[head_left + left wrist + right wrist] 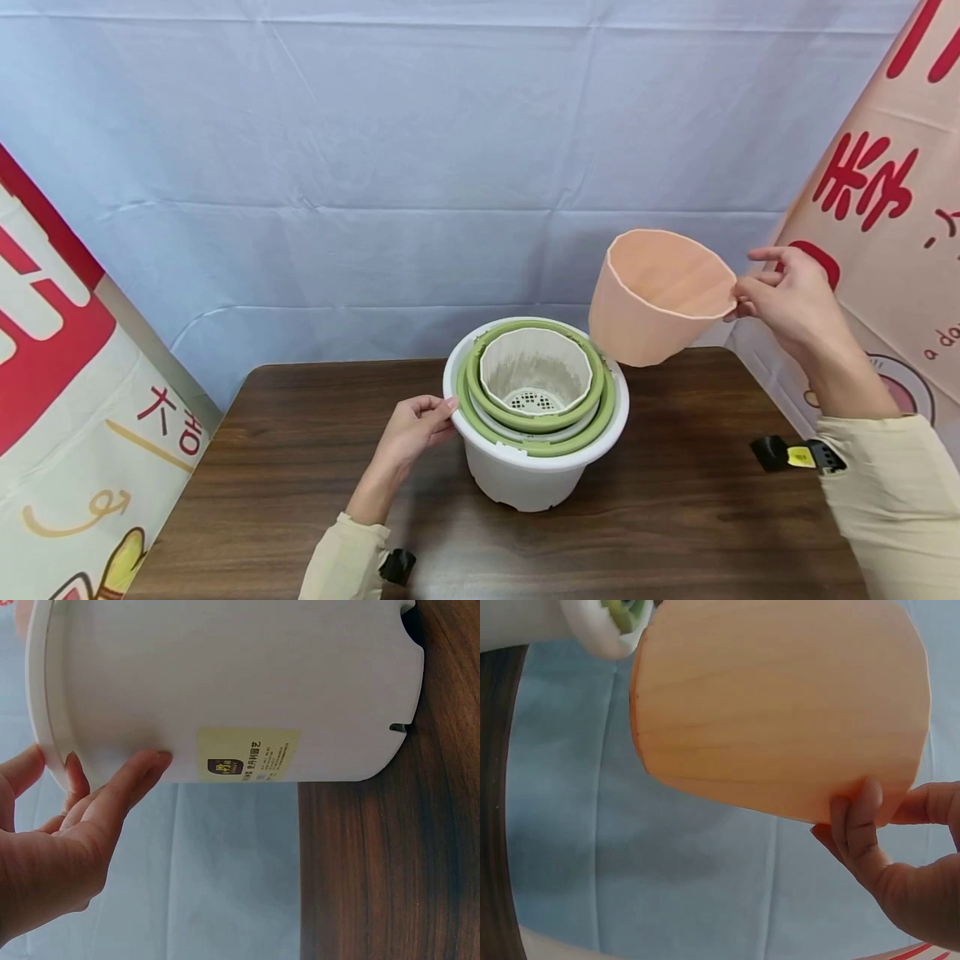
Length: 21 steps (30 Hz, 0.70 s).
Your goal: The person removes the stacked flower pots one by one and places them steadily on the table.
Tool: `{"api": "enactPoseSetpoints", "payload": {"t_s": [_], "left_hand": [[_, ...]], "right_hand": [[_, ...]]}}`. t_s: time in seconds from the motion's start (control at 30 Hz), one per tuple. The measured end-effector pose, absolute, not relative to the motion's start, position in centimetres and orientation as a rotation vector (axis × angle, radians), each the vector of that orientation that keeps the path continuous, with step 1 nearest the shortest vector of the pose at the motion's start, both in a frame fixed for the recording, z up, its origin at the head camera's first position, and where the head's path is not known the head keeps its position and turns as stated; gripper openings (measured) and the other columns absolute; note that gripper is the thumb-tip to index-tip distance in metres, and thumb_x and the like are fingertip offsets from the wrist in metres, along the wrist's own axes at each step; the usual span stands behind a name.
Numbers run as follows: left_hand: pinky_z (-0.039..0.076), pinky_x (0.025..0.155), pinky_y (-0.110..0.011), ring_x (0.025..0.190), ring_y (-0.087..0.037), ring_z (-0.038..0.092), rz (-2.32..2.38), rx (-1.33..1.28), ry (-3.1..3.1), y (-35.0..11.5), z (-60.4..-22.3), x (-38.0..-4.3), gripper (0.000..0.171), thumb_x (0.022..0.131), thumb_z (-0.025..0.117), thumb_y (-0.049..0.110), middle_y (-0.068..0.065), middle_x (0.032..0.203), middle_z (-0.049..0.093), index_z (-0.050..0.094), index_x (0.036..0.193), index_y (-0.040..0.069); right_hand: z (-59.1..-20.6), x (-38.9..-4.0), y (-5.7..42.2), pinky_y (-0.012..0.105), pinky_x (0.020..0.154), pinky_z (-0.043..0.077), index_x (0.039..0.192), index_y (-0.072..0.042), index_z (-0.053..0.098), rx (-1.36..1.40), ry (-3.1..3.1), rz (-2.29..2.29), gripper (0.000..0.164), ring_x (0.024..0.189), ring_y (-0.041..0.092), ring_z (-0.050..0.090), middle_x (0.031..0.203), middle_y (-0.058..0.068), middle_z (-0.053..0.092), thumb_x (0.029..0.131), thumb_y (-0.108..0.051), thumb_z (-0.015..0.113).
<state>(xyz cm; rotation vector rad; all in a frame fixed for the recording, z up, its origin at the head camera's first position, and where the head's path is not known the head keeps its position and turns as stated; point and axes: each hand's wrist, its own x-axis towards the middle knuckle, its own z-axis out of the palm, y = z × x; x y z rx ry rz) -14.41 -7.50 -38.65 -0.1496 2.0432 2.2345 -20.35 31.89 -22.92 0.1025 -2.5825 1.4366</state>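
A large white flowerpot point(517, 479) stands upright on the brown table, a yellowish label point(251, 754) on its side. Nested inside it are green-rimmed pots point(551, 447) and, innermost, a small white pot point(534, 367) with a perforated bottom. My left hand point(416, 427) pinches the large pot's rim at its left side, thumb on top and fingers below along the outer wall. Raised above the table at the right, my right hand point(787, 300) pinches the rim of a peach flowerpot point(645, 325). That pot is tilted, and its lower edge overlaps the white pot's right rim in the head view.
The wooden table point(315, 467) reaches back to a pale blue cloth point(337, 167). Printed banners flank it, one on the left point(67, 400) and one on the right point(877, 250). Each wrist wears a black strap device point(798, 454).
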Motion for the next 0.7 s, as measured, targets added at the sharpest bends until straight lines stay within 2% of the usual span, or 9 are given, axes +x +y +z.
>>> {"api": "enactPoseSetpoints", "payload": {"t_s": [0.3,0.53,0.7], "left_hand": [[0.054,0.075,-0.033,0.080,-0.016,0.064,2.234,-0.151,2.046,-7.5,-38.6,-14.3,0.024,0.088,0.061,0.012,-0.010,0.083,0.064,0.058,0.097,-0.010],[0.054,0.075,-0.034,0.080,-0.017,0.064,2.234,-0.149,2.047,-7.6,-38.6,-14.3,0.024,0.088,0.062,0.012,-0.011,0.084,0.064,0.058,0.098,-0.010],[0.054,0.075,-0.033,0.081,-0.017,0.064,2.227,-0.154,2.055,-7.7,-38.7,-14.3,0.025,0.088,0.062,0.013,-0.011,0.085,0.064,0.058,0.098,-0.010]], "right_hand": [[-24.6,-20.8,33.4,0.018,0.061,0.052,0.132,0.009,0.020,0.032,-2.631,1.401,0.053,0.062,0.011,0.064,0.075,-0.004,0.064,0.094,-0.016,0.046],[-25.9,-21.2,34.1,0.018,0.060,0.053,0.134,0.010,0.020,0.018,-2.638,1.439,0.055,0.063,0.010,0.063,0.073,-0.008,0.063,0.094,-0.019,0.045],[-27.1,-21.5,34.5,0.019,0.059,0.053,0.132,0.012,0.019,0.044,-2.625,1.486,0.052,0.061,0.009,0.063,0.071,-0.011,0.062,0.094,-0.013,0.043]]}}
